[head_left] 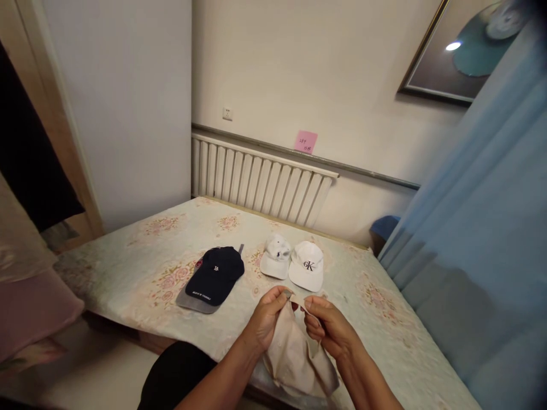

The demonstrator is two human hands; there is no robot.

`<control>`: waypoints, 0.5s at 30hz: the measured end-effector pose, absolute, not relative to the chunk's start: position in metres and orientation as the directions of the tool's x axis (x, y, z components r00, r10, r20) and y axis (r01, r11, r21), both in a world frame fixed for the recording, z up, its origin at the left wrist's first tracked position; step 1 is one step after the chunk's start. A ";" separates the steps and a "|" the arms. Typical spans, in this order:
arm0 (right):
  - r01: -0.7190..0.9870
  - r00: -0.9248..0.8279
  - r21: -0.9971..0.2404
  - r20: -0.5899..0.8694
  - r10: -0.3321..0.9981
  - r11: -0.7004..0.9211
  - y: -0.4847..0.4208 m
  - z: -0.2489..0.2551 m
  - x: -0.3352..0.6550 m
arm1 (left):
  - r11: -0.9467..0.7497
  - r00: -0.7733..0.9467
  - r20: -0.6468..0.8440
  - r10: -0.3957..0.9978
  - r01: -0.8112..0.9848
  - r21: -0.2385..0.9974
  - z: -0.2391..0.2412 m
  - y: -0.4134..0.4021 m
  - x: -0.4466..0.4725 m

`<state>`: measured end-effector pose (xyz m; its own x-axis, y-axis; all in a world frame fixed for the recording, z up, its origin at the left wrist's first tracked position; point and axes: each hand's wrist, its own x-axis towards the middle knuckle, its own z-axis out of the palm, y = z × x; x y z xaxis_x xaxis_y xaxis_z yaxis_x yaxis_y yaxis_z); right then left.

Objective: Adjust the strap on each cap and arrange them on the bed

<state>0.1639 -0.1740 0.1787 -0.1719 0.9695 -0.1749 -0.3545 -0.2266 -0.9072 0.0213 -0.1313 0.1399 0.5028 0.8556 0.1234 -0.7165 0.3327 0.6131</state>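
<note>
A beige cap point(294, 353) hangs between my hands over the bed's near edge, its back strap and opening turned up. My left hand point(270, 316) pinches one side of the strap, beside a small buckle. On the other side, my right hand point(327, 324) grips the strap end between thumb and fingers. Just beyond my hands lie a white cap with a dark logo point(276, 256) and a white cap with "CK"-like letters point(306, 265), side by side. To the left, a navy cap point(217, 273) rests on top of a grey cap point(199, 303), which is mostly covered.
All the caps lie on a bed with a floral cover point(141, 273). Behind it are a white radiator point(256, 176) and a wall with a pink note point(305, 142). A blue curtain point(478, 228) hangs at right; clothes point(34, 307) hang at left.
</note>
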 end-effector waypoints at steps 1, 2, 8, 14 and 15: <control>-0.359 -0.173 -0.905 -0.177 0.969 -0.229 -0.174 0.178 0.164 | 0.333 0.504 0.124 0.855 -0.717 0.613 0.139 -0.132 0.021; -0.362 -0.173 -0.903 -0.180 0.968 -0.232 -0.173 0.177 0.164 | 0.334 0.504 0.126 0.854 -0.718 0.611 0.139 -0.132 0.021; -0.381 -0.170 -0.892 -0.193 0.966 -0.246 -0.173 0.172 0.163 | 0.348 0.515 0.119 0.849 -0.715 0.607 0.138 -0.133 0.022; -0.388 -0.136 -0.893 -0.191 0.972 -0.230 -0.174 0.168 0.160 | 0.354 0.508 0.105 0.855 -0.719 0.598 0.139 -0.134 0.023; -0.385 -0.122 -0.895 -0.192 0.974 -0.225 -0.174 0.168 0.160 | 0.352 0.508 0.108 0.855 -0.719 0.599 0.139 -0.134 0.023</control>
<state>0.1596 -0.1738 0.1677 -0.1223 0.9738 -0.1920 -0.3854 -0.2248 -0.8949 0.0227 -0.1339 0.1385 0.5077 0.8548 0.1075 -0.7194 0.3519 0.5989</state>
